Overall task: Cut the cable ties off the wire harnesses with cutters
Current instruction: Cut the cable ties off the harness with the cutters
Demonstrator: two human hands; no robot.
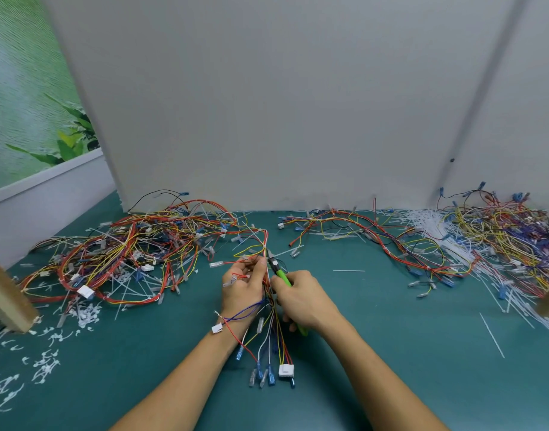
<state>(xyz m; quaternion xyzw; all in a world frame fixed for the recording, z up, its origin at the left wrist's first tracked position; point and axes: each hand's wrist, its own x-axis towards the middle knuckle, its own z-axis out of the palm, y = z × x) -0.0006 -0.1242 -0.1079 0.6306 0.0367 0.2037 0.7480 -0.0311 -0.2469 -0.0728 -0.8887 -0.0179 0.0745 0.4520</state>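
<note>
My left hand (242,284) grips a wire harness (267,331) of red, yellow, blue and white wires at the middle of the green mat. The harness's connectors hang toward me, and its far end loops up past my fingers. My right hand (304,298) holds green-handled cutters (281,273). Their dark jaws sit against the harness just right of my left fingertips, at a white cable tie (284,252) whose tail sticks out to the right. Whether the jaws are closed on the tie is too small to tell.
A big tangle of harnesses (127,253) lies at the left. More harnesses (376,234) and a heap of white tie strips (428,225) lie at the right. Cut tie bits (46,362) litter the near left. A wooden post (5,293) stands left; a grey panel (282,104) stands behind.
</note>
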